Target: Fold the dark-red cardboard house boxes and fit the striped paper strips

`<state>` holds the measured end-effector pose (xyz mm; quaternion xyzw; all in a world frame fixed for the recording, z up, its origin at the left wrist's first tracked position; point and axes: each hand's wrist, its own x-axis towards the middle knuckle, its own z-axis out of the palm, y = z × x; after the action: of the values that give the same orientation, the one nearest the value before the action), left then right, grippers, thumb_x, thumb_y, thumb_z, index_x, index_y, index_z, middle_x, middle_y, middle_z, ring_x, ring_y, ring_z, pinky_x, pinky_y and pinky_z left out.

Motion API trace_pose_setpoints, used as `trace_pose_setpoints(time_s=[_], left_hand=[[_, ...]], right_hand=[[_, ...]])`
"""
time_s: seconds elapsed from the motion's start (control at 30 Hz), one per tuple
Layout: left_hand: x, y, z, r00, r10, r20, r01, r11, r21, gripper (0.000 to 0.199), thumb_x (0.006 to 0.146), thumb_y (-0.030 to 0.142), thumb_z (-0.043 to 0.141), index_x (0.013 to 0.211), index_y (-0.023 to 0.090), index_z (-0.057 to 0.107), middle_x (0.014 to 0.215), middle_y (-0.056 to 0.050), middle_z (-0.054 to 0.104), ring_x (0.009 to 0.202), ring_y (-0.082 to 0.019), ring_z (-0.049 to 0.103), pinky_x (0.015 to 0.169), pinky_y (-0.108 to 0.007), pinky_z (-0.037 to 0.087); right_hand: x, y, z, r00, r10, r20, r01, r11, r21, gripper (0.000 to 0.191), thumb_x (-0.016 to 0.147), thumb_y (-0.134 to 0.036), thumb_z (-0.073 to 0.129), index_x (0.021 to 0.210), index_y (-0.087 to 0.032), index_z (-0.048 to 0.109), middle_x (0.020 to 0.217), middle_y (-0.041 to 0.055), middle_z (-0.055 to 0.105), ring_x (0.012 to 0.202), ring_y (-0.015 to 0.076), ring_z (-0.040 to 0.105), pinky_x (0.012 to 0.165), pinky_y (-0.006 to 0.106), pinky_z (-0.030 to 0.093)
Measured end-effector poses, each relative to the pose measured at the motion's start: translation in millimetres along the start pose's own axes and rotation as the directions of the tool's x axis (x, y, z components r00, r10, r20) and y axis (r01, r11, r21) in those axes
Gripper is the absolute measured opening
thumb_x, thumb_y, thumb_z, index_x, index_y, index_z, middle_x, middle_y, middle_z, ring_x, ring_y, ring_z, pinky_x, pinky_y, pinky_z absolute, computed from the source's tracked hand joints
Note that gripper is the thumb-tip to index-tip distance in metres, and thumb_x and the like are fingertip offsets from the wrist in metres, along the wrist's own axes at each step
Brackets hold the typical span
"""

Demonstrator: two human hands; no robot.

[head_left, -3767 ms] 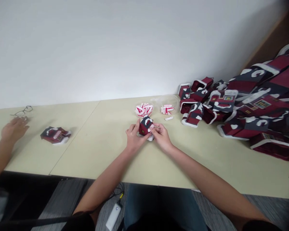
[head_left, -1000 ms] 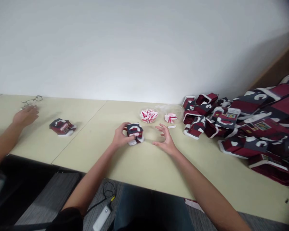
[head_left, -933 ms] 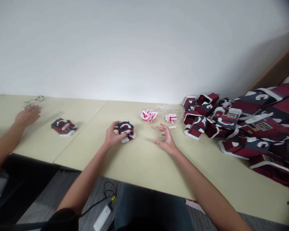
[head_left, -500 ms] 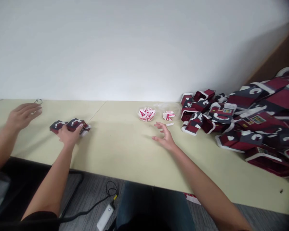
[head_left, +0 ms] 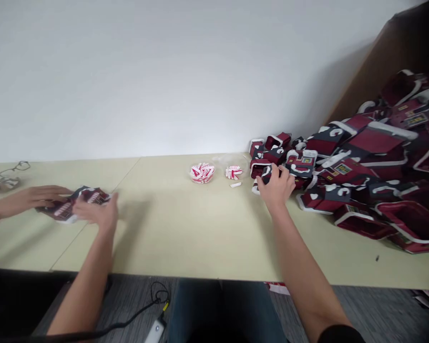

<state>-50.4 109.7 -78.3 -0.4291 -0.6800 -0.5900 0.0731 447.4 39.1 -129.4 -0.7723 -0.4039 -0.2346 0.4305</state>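
My left hand, slightly blurred, has its fingers apart beside two small maroon houses with dark roofs and white snow-like trim. A co-worker's hand reaches onto the same houses from the left. At the edge of a pile of similar houses, my right hand has its fingers round a small house with a dark roof. That house is partly hidden by the fingers. Other houses in the pile lie on their sides or tilted, close behind the hand.
Two clear bowls, a left one and a right one, hold red-and-white striped pieces. A loose white piece lies in front. Eyeglasses lie at far left. Larger houses spill from a brown box at right.
My right hand has moved right, onto a small house in the pile. My left hand has loosened from the houses at left, and the co-worker's hand has come down onto them. The view has shifted right.
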Motion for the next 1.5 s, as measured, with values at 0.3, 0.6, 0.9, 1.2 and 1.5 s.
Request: trace_pose_setpoints(time_s=[0.3, 0.6, 0.9, 1.2, 1.5], left_hand=[[-147.9, 105.9, 57.9, 0.679, 0.646, 0.350, -0.431, 0.736, -0.522, 0.078, 0.071, 0.055, 0.073, 0.133, 0.020, 0.041, 0.134, -0.016, 0.044, 0.133, -0.034, 0.039, 0.114, -0.052, 0.031], [-178.0, 90.3, 75.6, 0.350, 0.807, 0.475, -0.340, 0.582, -0.739, 0.105, 0.063, 0.060, 0.081, 0.148, 0.022, 0.032, 0.150, -0.019, 0.039, 0.139, -0.038, 0.039, 0.116, -0.054, 0.029], [-175.9, 98.0, 82.9, 0.512, 0.655, 0.556, -0.167, 0.711, -0.683, 0.092, 0.065, 0.043, 0.082, 0.142, 0.020, 0.036, 0.133, -0.014, 0.056, 0.115, -0.029, 0.060, 0.103, -0.044, 0.046], [-174.1, 114.1, 103.7, 0.478, 0.651, 0.590, -0.168, 0.727, -0.666, 0.088, 0.068, 0.041, 0.080, 0.142, 0.021, 0.036, 0.134, -0.014, 0.054, 0.120, -0.032, 0.056, 0.104, -0.048, 0.045], [-179.5, 99.6, 97.0, 0.517, 0.699, 0.495, -0.301, 0.689, -0.659, 0.075, 0.076, 0.043, 0.076, 0.139, 0.022, 0.042, 0.129, -0.014, 0.054, 0.121, -0.030, 0.055, 0.104, -0.046, 0.044]], right_hand=[[-10.8, -14.3, -6.5, 0.999, 0.018, 0.043, -0.022, 0.995, 0.096, 0.065, 0.081, -0.062, 0.060, 0.124, -0.012, 0.057, 0.114, 0.0247, 0.063, 0.104, 0.0398, 0.054, 0.095, 0.057, 0.031], [-21.7, -30.2, 14.8, 0.906, -0.300, 0.299, 0.102, 0.839, 0.535, 0.042, 0.097, -0.044, 0.039, 0.128, -0.022, 0.058, 0.119, 0.0108, 0.069, 0.114, 0.0299, 0.059, 0.106, 0.052, 0.031], [-34.6, -29.6, 45.3, 0.746, -0.378, 0.549, 0.302, 0.926, 0.228, 0.041, 0.090, -0.024, 0.045, 0.127, -0.027, 0.063, 0.134, 0.0141, 0.059, 0.123, 0.0388, 0.045, 0.102, 0.073, 0.019], [-30.4, -29.9, 40.8, 0.877, -0.271, 0.397, 0.056, 0.878, 0.476, 0.029, 0.091, -0.034, 0.047, 0.089, -0.017, 0.071, 0.100, 0.0151, 0.068, 0.097, 0.0298, 0.060, 0.099, 0.054, 0.036], [-48.0, -65.7, 28.8, 0.923, -0.017, 0.386, -0.362, 0.310, 0.879, 0.047, 0.079, -0.060, 0.062, 0.103, -0.019, 0.061, 0.079, 0.0038, 0.067, 0.070, 0.0180, 0.062, 0.071, 0.033, 0.051]])
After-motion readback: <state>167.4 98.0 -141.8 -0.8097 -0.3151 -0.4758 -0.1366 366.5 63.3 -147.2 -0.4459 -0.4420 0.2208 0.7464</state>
